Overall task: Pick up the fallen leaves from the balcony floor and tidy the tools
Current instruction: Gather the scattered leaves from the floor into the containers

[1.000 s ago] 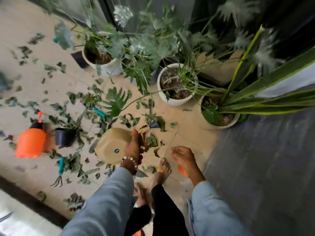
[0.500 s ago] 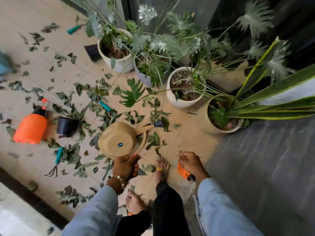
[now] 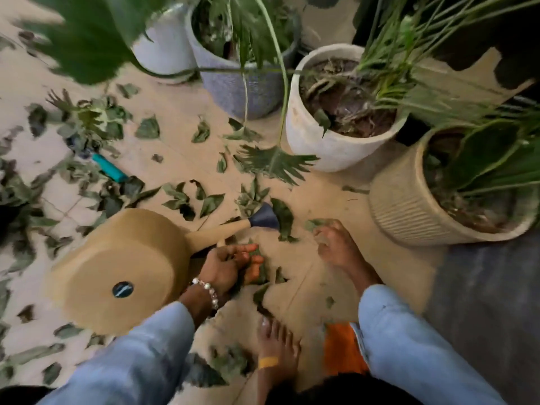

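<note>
— What are the hands doing down there?

— The left hand (image 3: 226,266), wearing a bracelet (image 3: 208,290) of round pearly beads, is curling its fingers around a bunch of crumpled green leaves (image 3: 257,268) low on the tiled floor (image 3: 178,147). The right hand (image 3: 334,244) is pinching another limp leaf (image 3: 317,223) between thumb and fingertips, just beside the dark flared nozzle (image 3: 264,219) of the watering can.

— The watering can (image 3: 122,270) is lying down?

— Yes, it is lying on its side, a smooth tan plastic drum with its flat round bottom facing the camera and a small dark sticker at the middle. Its tapering spout is pointing toward the pots.

— And the rest of the leaves?

— Torn, curled, matte green scraps (image 3: 181,197) are lying scattered over the pale floor, thickest toward the left edge. A teal tool handle (image 3: 109,168), smooth and cylindrical, is poking out from among them.

— What is standing at the far side?

— A rough white round pot (image 3: 324,144) full of brown dry litter, a ribbed cream pot (image 3: 409,206) at the right, and a grainy grey pot (image 3: 233,89) behind. A deeply lobed frond (image 3: 271,163) is drooping to the floor in front of the white one.

— Anything near the person?

— A bare foot (image 3: 276,339) is resting on the tiles between the pale denim sleeves, with something orange (image 3: 342,349) beside it; I cannot tell what it is.
</note>
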A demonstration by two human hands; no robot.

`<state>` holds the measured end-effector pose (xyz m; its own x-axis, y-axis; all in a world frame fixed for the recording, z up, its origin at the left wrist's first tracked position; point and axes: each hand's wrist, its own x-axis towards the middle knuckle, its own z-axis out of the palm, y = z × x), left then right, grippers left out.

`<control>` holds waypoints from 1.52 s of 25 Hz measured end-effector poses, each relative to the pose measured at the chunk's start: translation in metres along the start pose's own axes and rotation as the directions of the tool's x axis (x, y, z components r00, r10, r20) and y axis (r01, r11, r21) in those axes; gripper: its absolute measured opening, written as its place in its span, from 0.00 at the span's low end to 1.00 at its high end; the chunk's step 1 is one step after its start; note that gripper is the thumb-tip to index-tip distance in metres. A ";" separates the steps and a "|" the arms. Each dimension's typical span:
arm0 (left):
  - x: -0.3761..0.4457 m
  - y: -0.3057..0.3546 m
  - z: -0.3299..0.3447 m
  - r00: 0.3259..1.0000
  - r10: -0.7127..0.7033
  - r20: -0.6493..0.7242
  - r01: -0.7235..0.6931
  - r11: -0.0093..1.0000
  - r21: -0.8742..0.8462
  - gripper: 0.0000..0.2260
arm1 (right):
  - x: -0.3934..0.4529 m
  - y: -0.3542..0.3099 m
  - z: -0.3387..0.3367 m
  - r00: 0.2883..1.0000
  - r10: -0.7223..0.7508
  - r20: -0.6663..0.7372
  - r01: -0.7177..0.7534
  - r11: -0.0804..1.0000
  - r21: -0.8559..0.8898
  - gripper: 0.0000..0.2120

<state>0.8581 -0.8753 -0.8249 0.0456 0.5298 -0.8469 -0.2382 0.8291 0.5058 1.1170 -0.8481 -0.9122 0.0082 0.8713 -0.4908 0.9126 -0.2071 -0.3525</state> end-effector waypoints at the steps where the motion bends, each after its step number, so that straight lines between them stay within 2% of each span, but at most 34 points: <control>1: 0.023 -0.004 0.001 0.999 0.018 0.036 -0.020 0.998 0.055 0.11 | 0.014 0.011 0.015 1.000 -0.026 0.004 0.027 0.999 -0.039 0.20; 4: 0.072 -0.005 0.008 0.985 0.136 0.103 -0.155 0.968 0.196 0.09 | 0.046 0.025 0.047 0.984 -0.176 -0.013 0.172 0.971 -0.167 0.19; 6: 0.090 -0.005 0.016 0.969 0.213 0.127 -0.243 0.920 0.308 0.07 | 0.054 0.022 0.043 0.980 -0.178 -0.092 0.157 0.967 -0.201 0.13; 9: 0.087 -0.001 0.021 0.963 0.237 0.129 -0.267 0.905 0.330 0.12 | 0.031 0.004 0.007 0.978 -0.121 -0.171 0.119 0.993 -0.023 0.08; 12: 0.056 0.007 0.031 0.967 0.227 0.116 -0.251 0.924 0.289 0.17 | -0.018 -0.040 -0.050 0.986 -0.161 -0.052 0.168 0.969 0.182 0.08; 14: 0.035 0.015 0.041 0.955 0.268 0.126 -0.291 0.929 0.229 0.18 | -0.044 -0.072 -0.083 0.968 -0.236 0.091 0.211 0.952 0.224 0.08; 17: 0.008 0.029 0.049 0.934 0.320 0.156 -0.346 0.921 0.179 0.21 | -0.069 -0.122 -0.122 0.890 -0.380 0.254 0.380 0.924 0.049 0.09; 20: -0.018 0.045 0.046 0.925 0.299 0.234 -0.330 0.938 0.108 0.29 | -0.077 -0.173 -0.150 0.808 -0.447 0.384 0.540 0.822 -0.180 0.09; 23: -0.034 0.060 0.030 0.910 0.218 0.352 -0.237 0.971 0.011 0.32 | -0.079 -0.213 -0.151 0.799 -0.462 0.384 0.588 0.736 -0.336 0.04; 24: -0.036 0.059 0.021 0.910 0.192 0.367 -0.207 0.978 0.001 0.30 | -0.080 -0.220 -0.142 0.813 -0.465 0.350 0.574 0.741 -0.349 0.04; 26: -0.038 0.053 -0.001 0.930 0.140 0.341 -0.144 0.989 -0.014 0.23 | -0.086 -0.222 -0.108 0.864 -0.454 0.217 0.501 0.817 -0.286 0.05; 27: -0.037 0.047 -0.013 0.949 0.118 0.292 -0.125 0.992 0.007 0.21 | -0.093 -0.220 -0.086 0.888 -0.438 0.140 0.458 0.871 -0.178 0.06; 28: -0.036 0.042 -0.023 0.967 0.111 0.228 -0.127 0.990 0.058 0.20 | -0.100 -0.215 -0.064 0.906 -0.416 0.085 0.417 0.909 -0.002 0.06; 29: -0.034 0.038 -0.031 0.980 0.114 0.162 -0.135 0.983 0.121 0.19 | -0.108 -0.208 -0.047 0.919 -0.389 0.062 0.366 0.901 0.234 0.07; 30: -0.034 0.035 -0.037 0.985 0.118 0.126 -0.137 0.978 0.158 0.17 | -0.116 -0.201 -0.033 0.925 -0.376 0.060 0.304 0.823 0.480 0.07; 32: -0.034 0.029 -0.043 0.986 0.112 0.121 -0.129 0.982 0.138 0.10 | -0.121 -0.178 -0.017 0.950 -0.311 0.033 0.151 0.550 0.821 0.06; 33: -0.034 0.027 -0.045 0.987 0.111 0.113 -0.123 0.987 0.104 0.07 | -0.118 -0.165 -0.011 0.971 -0.236 0.018 0.091 0.439 0.894 0.06; 34: -0.034 0.025 -0.047 0.989 0.113 0.096 -0.119 0.991 0.064 0.04 | -0.112 -0.152 -0.005 0.991 -0.136 0.007 0.047 0.390 0.919 0.06; 35: -0.032 0.025 -0.049 0.990 0.117 0.077 -0.120 0.992 0.031 0.02 | -0.106 -0.141 0.005 1.000 -0.011 -0.004 0.008 0.447 0.895 0.05; 36: -0.030 0.024 -0.050 0.991 0.121 0.063 -0.122 0.993 0.005 0.03 | -0.099 -0.132 0.019 0.995 0.102 -0.019 -0.043 0.576 0.816 0.05; 37: -0.028 0.023 -0.052 0.991 0.120 0.057 -0.119 0.993 -0.014 0.06 | -0.094 -0.124 0.040 0.984 0.172 -0.042 -0.093 0.705 0.703 0.05; 38: -0.028 0.024 -0.053 0.991 0.120 0.062 -0.119 0.993 -0.028 0.09 | -0.091 -0.119 0.061 0.977 0.201 -0.068 -0.121 0.790 0.601 0.07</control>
<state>0.7997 -0.8802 -0.7978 0.0768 0.6357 -0.7681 -0.2686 0.7551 0.5981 0.9825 -0.9299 -0.8747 0.2195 0.8399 -0.4965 0.4738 -0.5366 -0.6983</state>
